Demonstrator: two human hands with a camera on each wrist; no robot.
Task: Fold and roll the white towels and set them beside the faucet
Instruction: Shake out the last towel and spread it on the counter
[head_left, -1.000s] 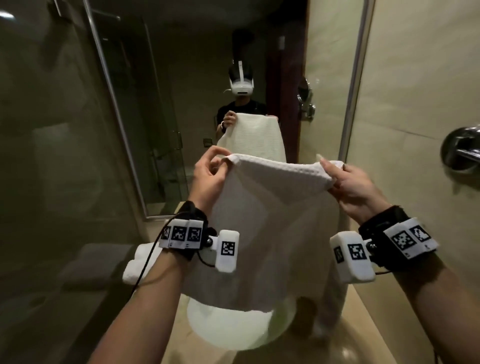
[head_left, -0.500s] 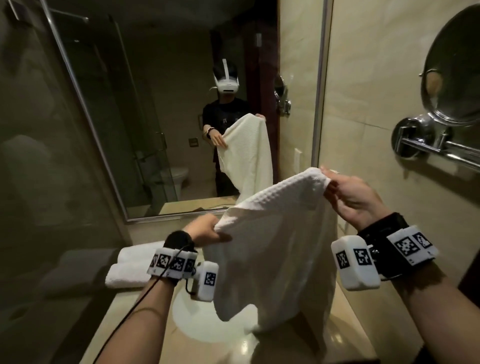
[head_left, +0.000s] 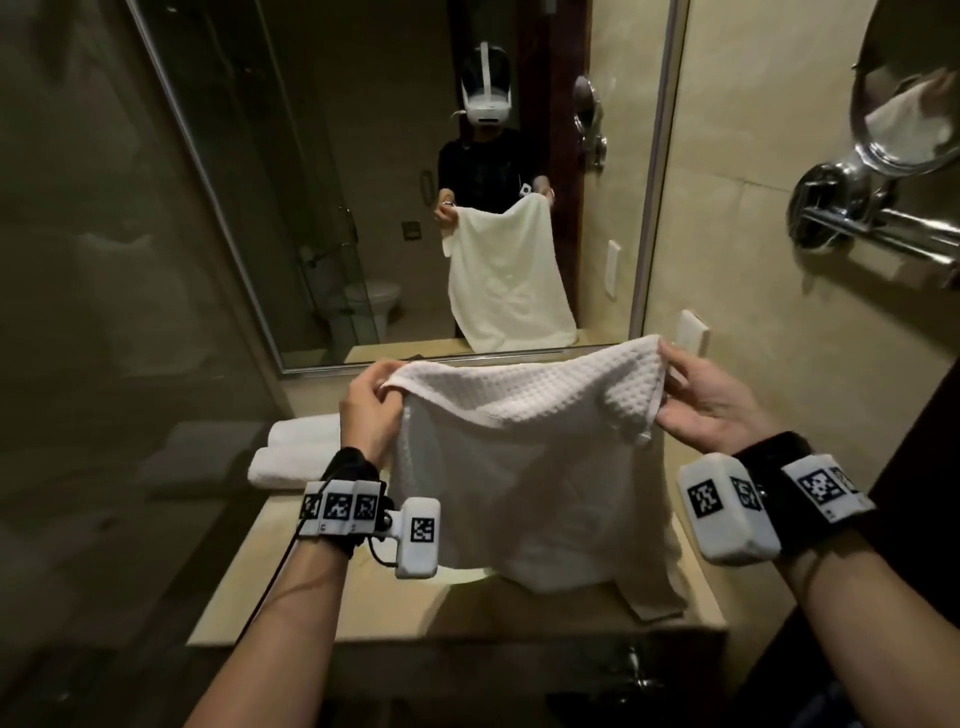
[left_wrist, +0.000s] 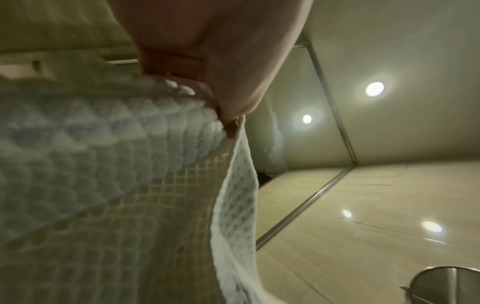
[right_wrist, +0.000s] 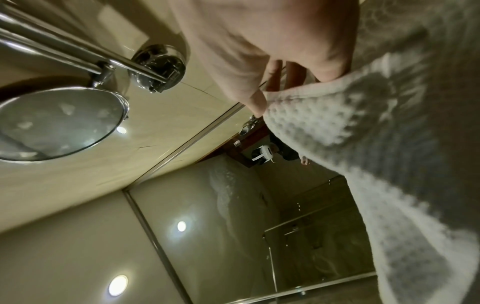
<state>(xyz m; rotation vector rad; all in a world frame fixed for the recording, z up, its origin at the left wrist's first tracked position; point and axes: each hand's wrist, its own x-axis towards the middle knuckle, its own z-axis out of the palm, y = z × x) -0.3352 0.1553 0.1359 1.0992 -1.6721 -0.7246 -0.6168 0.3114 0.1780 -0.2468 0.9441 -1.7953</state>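
A white waffle-weave towel (head_left: 524, 467) hangs spread in the air above the beige counter (head_left: 332, 597). My left hand (head_left: 371, 397) pinches its top left corner and my right hand (head_left: 691, 395) pinches its top right corner. The lower edge of the towel drapes down over the white basin (head_left: 462, 574), which is mostly hidden. Two rolled white towels (head_left: 293, 452) lie on the counter at the back left. The left wrist view shows the towel (left_wrist: 116, 185) close up under my fingers (left_wrist: 233, 92). In the right wrist view the towel (right_wrist: 363, 144) hangs from my fingers (right_wrist: 249, 82). No faucet is visible.
A large wall mirror (head_left: 415, 182) rises behind the counter and reflects a person holding the towel. A round chrome mirror on an arm (head_left: 883, 197) sticks out from the right wall. A glass shower wall (head_left: 104, 312) stands on the left.
My left hand rose to the level of my right hand and both moved apart, so the towel's top edge is now stretched level. The view tilted down toward the counter.
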